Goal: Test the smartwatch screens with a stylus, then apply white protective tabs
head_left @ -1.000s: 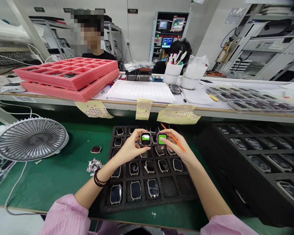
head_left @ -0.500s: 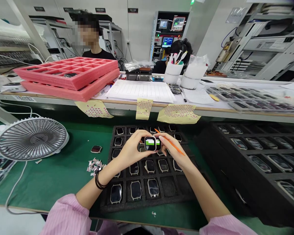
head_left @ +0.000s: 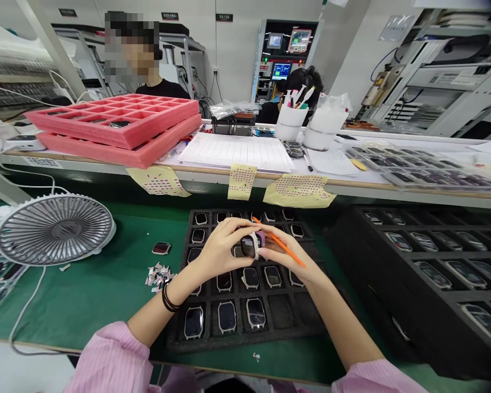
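Note:
My left hand (head_left: 221, 245) is closed, with a smartwatch case (head_left: 248, 246) pinched between thumb and fingers above the tray. The watch is turned partly to the side, light text on its dark screen. My right hand (head_left: 292, 255) is closed too, fingers against the watch's right side, with a slim orange stick (head_left: 286, 248) lying across it. A purplish piece (head_left: 261, 238) shows behind the watch; its kind I cannot make out. Below both hands lies a black foam tray (head_left: 245, 341) holding rows of watch cases; two front-right pockets hold none.
On the green mat at left are a grey fan (head_left: 57, 229), a lone watch (head_left: 161, 248) and a pile of small scraps (head_left: 159, 275). Stacked black foam trays (head_left: 364, 295) rise at right. Red foam trays (head_left: 139, 158) sit on the shelf. Two other people are beyond it.
The watch in my hands has turned sideways, and its green and white display has become dark with light text. The second lit screen behind it no longer shows. My right hand has shifted slightly.

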